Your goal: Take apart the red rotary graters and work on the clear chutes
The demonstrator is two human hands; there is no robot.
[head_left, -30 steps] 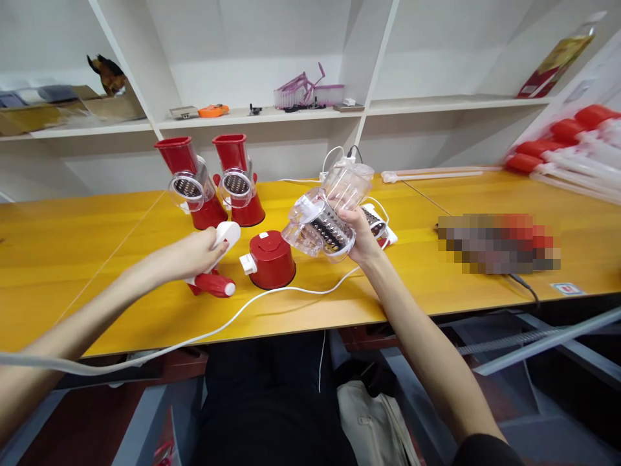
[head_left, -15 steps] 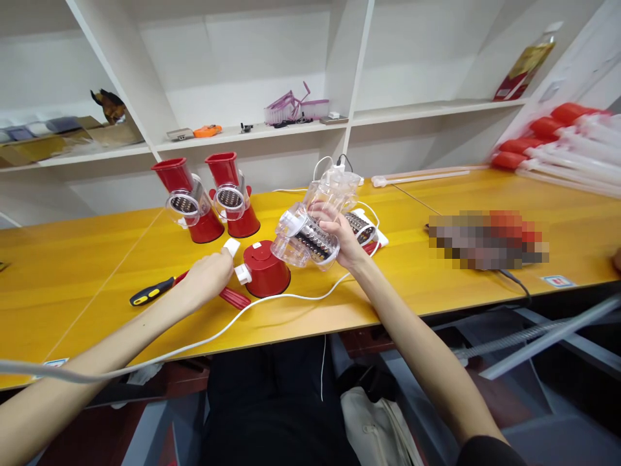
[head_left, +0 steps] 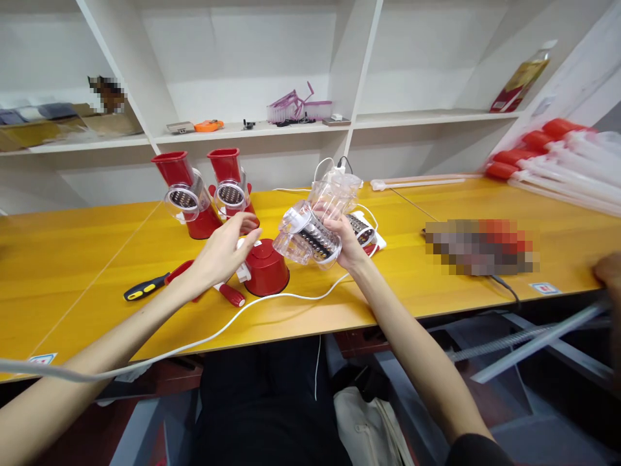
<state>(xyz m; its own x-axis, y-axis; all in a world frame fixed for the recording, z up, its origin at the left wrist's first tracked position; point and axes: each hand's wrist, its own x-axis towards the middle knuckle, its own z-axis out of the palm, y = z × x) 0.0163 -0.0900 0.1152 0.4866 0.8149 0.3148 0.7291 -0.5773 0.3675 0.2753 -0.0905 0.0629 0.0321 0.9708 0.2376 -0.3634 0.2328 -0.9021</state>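
My right hand [head_left: 343, 234] is wrapped round a clear plastic grater housing [head_left: 294, 246] with a metal grating drum [head_left: 317, 241] inside, held tilted above the table. My left hand [head_left: 224, 249] has its fingers apart, over the left side of an upturned red grater base [head_left: 266, 268]. A white part by the base is partly covered by the left thumb. Below that hand lies a crank handle [head_left: 230, 294] with a red grip. A screwdriver [head_left: 145, 288] with a black and yellow handle lies further left, beside a red part.
Two assembled red rotary graters [head_left: 187, 194] stand at the back left. Another clear housing [head_left: 334, 191] and a spare drum [head_left: 359, 228] are behind my right hand. A white cable [head_left: 291, 296] crosses the front. Red-capped clear tubes [head_left: 557, 155] lie right; another person's hand [head_left: 609, 268] is at the right edge.
My left hand has opened from its pinch on a white piece and moved up and right, towards the red base. My right hand keeps hold of the housing, nearly still.
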